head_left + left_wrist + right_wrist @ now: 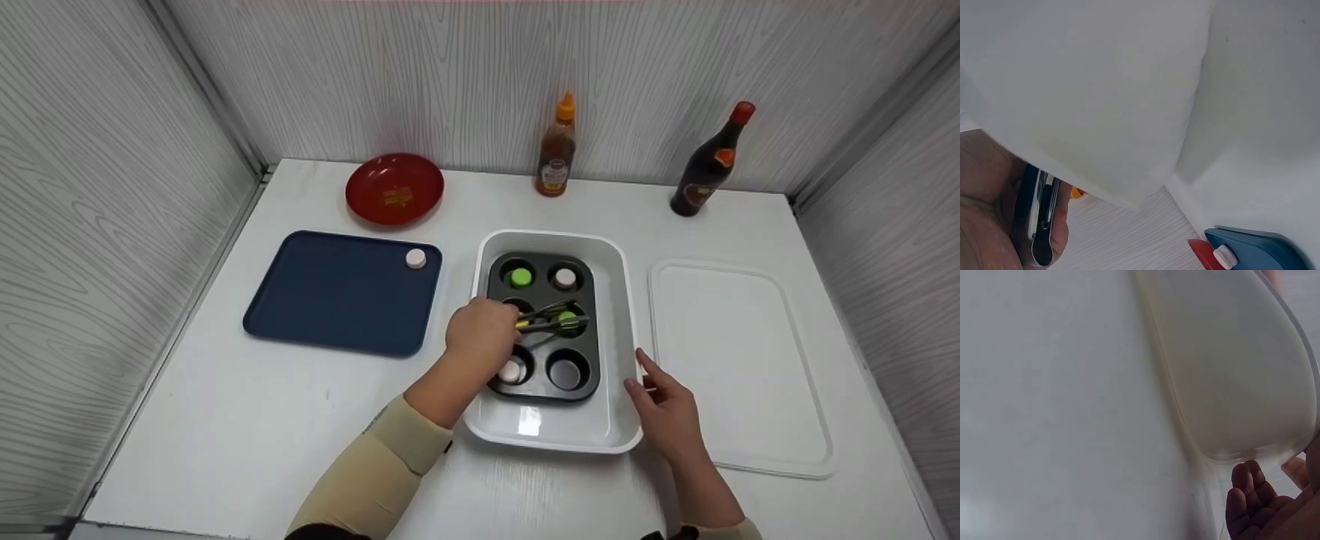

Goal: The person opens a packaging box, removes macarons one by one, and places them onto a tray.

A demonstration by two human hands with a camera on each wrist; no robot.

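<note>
In the head view, my left hand (484,334) grips a pair of metal tongs (553,325), whose ends stand around a round green piece (568,320) in the middle right cup of a dark muffin tin (544,391). The tongs' handle (1039,219) shows in the palm in the left wrist view. Other cups hold a green piece (520,278) and white pieces (565,278); the middle left cup is partly hidden by my hand. The tin lies inside a deep white container (555,439). At its right rim, my right hand (667,412) holds on, thumb over the edge, fingers outside.
To the left lies a navy tray (341,292) with one round white piece (415,259) in its corner. Behind stand a red plate (395,190), a sauce bottle (556,154) and a dark bottle (709,165). A flat white lid (739,367) lies at right.
</note>
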